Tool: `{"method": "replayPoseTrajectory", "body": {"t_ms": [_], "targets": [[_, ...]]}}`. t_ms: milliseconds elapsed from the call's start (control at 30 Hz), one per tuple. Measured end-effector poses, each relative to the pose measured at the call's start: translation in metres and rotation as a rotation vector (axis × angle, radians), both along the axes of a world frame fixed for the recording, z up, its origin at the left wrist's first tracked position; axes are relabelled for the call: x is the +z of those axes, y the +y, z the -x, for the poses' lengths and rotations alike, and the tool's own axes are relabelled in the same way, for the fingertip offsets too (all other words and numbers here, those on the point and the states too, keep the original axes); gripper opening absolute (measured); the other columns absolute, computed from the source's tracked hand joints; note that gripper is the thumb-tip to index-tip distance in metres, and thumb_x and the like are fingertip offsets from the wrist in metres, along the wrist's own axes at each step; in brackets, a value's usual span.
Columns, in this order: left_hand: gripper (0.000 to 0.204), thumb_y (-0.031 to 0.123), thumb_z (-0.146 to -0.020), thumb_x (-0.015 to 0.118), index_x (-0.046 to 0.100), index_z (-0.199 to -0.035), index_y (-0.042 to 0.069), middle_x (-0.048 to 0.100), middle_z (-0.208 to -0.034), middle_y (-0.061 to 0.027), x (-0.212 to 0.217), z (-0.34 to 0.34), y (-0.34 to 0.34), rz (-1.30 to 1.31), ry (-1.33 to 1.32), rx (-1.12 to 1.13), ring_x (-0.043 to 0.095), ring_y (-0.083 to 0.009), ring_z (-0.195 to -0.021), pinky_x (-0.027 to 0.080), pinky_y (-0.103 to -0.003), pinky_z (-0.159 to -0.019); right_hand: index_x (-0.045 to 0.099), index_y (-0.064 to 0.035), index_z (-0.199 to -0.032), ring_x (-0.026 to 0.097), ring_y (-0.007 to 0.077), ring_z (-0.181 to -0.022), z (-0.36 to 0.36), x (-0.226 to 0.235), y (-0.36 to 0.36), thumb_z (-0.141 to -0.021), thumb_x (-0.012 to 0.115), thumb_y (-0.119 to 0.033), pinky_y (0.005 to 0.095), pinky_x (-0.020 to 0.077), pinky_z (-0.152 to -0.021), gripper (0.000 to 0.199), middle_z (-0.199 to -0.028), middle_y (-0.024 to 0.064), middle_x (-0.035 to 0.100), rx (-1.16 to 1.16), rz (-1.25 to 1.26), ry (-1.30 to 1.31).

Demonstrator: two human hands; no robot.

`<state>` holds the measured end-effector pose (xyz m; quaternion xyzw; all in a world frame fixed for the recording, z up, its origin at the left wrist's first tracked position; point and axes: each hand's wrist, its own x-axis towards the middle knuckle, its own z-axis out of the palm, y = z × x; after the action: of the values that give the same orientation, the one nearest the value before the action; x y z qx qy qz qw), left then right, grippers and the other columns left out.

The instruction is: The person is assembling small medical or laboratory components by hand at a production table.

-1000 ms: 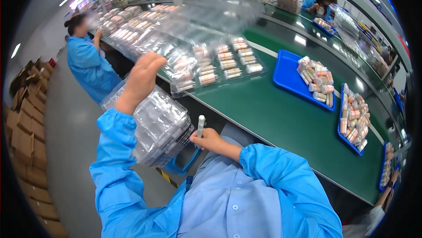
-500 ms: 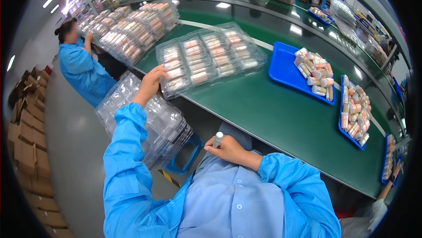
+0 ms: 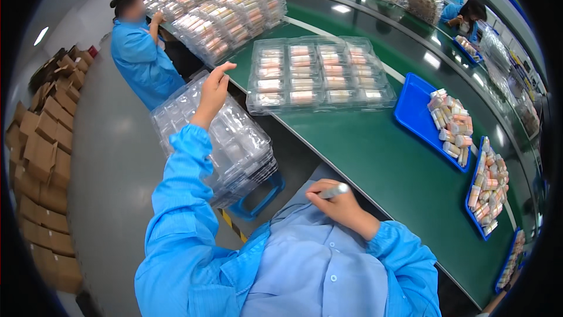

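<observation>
Green tabletop (image 3: 375, 159) curves through the head view, carrying a filled clear blister tray (image 3: 319, 74) and blue bins (image 3: 419, 115) of small tubes. Left hand (image 3: 214, 91) hovers, grip apart, fingers spread, just left of that tray, above a stack of empty clear trays (image 3: 234, 141). Right hand (image 3: 337, 203) rests near the chest, grip clamped on a small silver tube (image 3: 335, 190).
</observation>
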<state>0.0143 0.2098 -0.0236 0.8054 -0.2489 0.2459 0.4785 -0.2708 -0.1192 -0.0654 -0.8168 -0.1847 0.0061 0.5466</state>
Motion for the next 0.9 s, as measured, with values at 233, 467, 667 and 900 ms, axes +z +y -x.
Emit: {"method": "replayPoseTrajectory", "body": {"t_ms": [233, 467, 667, 900], "targets": [[0.084, 0.069, -0.09, 0.058, 0.045, -0.151, 0.014, 0.028, -0.162, -0.0242, -0.012, 0.157, 0.012, -1.007, 0.538, 0.182, 0.02, -0.0437, -0.152, 0.02, -0.064, -0.118, 0.07, -0.0024, -0.093, 0.07, 0.0288, -0.081, 0.023, 0.077, -0.077, -0.086, 0.071, -0.002, 0.0381, 0.056, -0.072, 0.007, -0.09, 0.0135, 0.071, -0.107, 0.088, -0.367], [0.088, 0.073, -0.088, 0.057, 0.04, -0.155, 0.018, 0.018, -0.166, -0.0228, -0.044, 0.17, 0.02, -1.035, 0.532, 0.251, 0.011, -0.0461, -0.153, 0.007, -0.067, -0.119, 0.069, 0.0005, -0.091, 0.066, 0.0232, -0.077, 0.043, 0.081, -0.159, -0.087, 0.069, -0.001, 0.0336, 0.0538, -0.069, 0.004, -0.09, 0.0143, 0.07, -0.323, 0.14, -0.367], [0.089, 0.071, -0.087, 0.06, 0.039, -0.155, 0.018, 0.014, -0.167, -0.0237, -0.042, 0.175, 0.006, -1.044, 0.577, 0.268, 0.008, -0.0458, -0.154, 0.005, -0.067, -0.12, 0.069, 0.0007, -0.091, 0.065, 0.0216, -0.078, 0.065, 0.05, -0.196, -0.089, 0.068, -0.003, 0.0334, 0.0519, -0.068, 0.004, -0.089, 0.0134, 0.069, -0.397, 0.133, -0.254], [0.056, 0.044, -0.092, 0.066, 0.057, -0.135, 0.009, 0.04, -0.152, -0.0227, 0.008, 0.19, -0.068, -0.967, 0.145, 0.306, 0.024, -0.0423, -0.149, 0.014, -0.061, -0.12, 0.068, -0.0002, -0.089, 0.068, 0.024, -0.076, 0.077, 0.035, -0.232, -0.088, 0.07, 0.0, 0.0334, 0.0541, -0.068, 0.002, -0.086, 0.0126, 0.07, -0.441, 0.139, -0.366]]}}
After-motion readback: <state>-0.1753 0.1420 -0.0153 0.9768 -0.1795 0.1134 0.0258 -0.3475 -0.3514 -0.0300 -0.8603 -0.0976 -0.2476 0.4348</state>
